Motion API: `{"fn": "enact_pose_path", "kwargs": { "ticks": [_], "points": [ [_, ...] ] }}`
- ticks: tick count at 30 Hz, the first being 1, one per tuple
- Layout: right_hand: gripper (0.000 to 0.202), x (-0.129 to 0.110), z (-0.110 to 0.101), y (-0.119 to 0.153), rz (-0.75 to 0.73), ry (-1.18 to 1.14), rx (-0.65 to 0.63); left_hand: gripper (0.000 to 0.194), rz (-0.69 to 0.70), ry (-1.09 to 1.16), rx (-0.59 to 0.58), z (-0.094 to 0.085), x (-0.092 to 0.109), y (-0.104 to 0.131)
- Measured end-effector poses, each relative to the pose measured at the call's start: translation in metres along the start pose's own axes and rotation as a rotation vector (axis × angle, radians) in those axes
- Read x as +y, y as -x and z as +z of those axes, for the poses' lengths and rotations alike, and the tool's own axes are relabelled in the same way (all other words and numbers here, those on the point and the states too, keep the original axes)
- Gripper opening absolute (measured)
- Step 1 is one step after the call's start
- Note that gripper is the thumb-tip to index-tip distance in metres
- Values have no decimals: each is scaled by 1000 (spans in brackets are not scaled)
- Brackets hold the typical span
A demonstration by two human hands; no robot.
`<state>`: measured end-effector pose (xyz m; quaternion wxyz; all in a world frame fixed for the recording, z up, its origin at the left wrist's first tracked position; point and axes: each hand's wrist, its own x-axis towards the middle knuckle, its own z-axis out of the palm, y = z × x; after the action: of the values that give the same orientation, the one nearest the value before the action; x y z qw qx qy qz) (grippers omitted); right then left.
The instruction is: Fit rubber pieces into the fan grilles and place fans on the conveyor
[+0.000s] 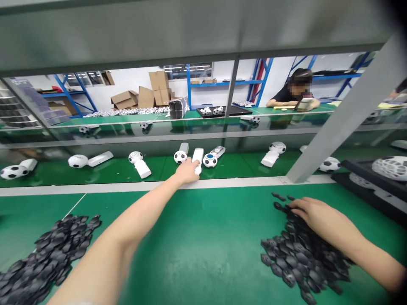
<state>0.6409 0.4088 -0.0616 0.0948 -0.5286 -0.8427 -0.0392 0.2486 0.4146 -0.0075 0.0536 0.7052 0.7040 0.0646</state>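
Observation:
My left hand [187, 171] reaches to the green belt beyond the table edge, its fingers closed on a white handle-shaped part [198, 155]. Close beside it lie a football-patterned ball with a white handle [180, 157] and another football-patterned ball with a blue round centre [210, 159]. At the right, my right hand [313, 216] bends over a pile of small black plastic pieces [295, 258]. Its thumb and fingertips pinch at the pile's far edge, on a black piece mostly hidden by the fingers. A few loose black pieces [278, 196] lie just beyond the fingertips.
Another black pile [60, 245] lies at left on the green table [190, 245]. More football-patterned devices [138, 163] rest along the belt [165, 171]. A slanted grey post [340, 106] and stacked black trays [375, 178] stand at right. A person [295, 91] sits across the line.

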Motion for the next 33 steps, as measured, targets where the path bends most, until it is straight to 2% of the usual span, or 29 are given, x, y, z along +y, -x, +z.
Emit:
{"fn": "enact_pose_path", "kwargs": {
  "ticks": [5, 8, 11, 13, 15, 18, 22, 25, 28, 33],
  "points": [
    [24, -15, -13, -4, -40, 41, -86, 59, 68, -39, -113, -17, 30, 72],
    [24, -23, -19, -6, -54, 65, -126, 62, 253, -6, -280, -26, 47, 112],
    [24, -29, -24, -6, -106, 121, -118, 47, 529, -2, -269, -23, 57, 131],
    [22, -33, -26, -5, -121, 150, -127, 43, 590, 53, -228, -13, 60, 134],
    [21, -37, -26, -4, -111, 171, -137, 47, 515, 132, -230, 0, 61, 134],
    [22, -39, -22, -5, -102, 175, -135, 57, 325, 167, -186, 14, 65, 136],
    [20, -38, -20, -10, -86, 126, -92, 61, 180, 169, -172, 19, 70, 140],
    [24, -46, -25, -10, -80, 35, -34, 64, 142, 204, -151, 19, 69, 140],
    [22, -70, -35, -2, -119, -118, -8, 68, 191, 264, -140, 19, 62, 139],
    [9, -127, -55, 23, -199, -639, -84, 70, 200, 284, -111, 23, 59, 141]
  ]
}}
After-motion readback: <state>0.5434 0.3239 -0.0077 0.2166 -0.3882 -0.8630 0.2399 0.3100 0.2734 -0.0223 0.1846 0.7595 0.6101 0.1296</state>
